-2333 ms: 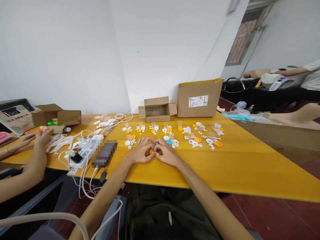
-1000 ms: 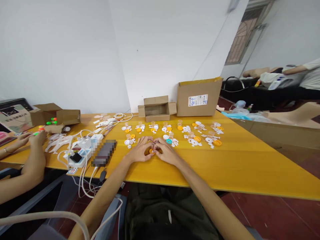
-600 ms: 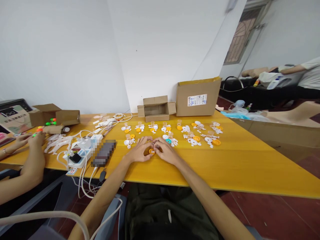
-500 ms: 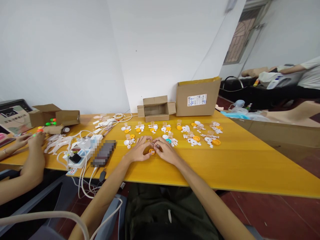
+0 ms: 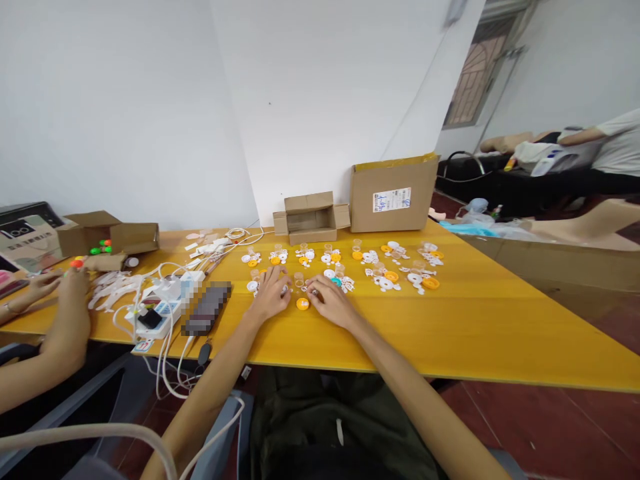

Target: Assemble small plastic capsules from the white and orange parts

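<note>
On the bench [image 5: 475, 340], an orange cap [image 5: 301, 305] is placed between the left hand [image 5: 273, 293] and the right hand [image 5: 329, 299], close to the right thumb. A clear cup [image 5: 299, 279] is stood just beyond it. Both hands are loosely curled, palms down; whether anything is gripped in either cannot be told. A teal ring [image 5: 336, 281] is seen just beyond the right hand.
</note>
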Action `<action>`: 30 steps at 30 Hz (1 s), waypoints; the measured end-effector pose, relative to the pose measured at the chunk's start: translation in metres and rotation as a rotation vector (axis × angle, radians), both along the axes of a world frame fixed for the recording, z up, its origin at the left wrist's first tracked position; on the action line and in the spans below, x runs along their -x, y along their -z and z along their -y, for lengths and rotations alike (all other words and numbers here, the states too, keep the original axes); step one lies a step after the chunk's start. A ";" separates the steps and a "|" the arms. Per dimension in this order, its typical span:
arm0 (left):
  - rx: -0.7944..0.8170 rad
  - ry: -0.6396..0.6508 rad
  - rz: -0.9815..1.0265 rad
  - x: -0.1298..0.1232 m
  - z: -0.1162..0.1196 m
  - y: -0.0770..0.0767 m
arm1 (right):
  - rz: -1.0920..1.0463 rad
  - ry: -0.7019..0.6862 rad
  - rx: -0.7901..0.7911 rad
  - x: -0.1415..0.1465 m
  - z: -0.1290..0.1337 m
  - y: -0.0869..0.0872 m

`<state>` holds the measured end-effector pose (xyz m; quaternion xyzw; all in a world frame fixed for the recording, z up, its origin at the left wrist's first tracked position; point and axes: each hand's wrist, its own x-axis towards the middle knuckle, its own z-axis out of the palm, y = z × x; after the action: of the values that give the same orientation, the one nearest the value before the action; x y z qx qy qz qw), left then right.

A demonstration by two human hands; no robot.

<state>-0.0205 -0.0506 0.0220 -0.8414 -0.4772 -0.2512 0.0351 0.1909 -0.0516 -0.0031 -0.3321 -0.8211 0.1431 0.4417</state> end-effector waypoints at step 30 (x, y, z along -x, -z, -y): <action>0.092 0.047 0.051 0.000 -0.005 0.003 | 0.039 -0.003 -0.014 0.000 0.000 0.001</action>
<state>-0.0209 -0.0457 0.0188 -0.8463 -0.4693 -0.2511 -0.0217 0.1907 -0.0511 -0.0043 -0.3306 -0.8308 0.1317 0.4279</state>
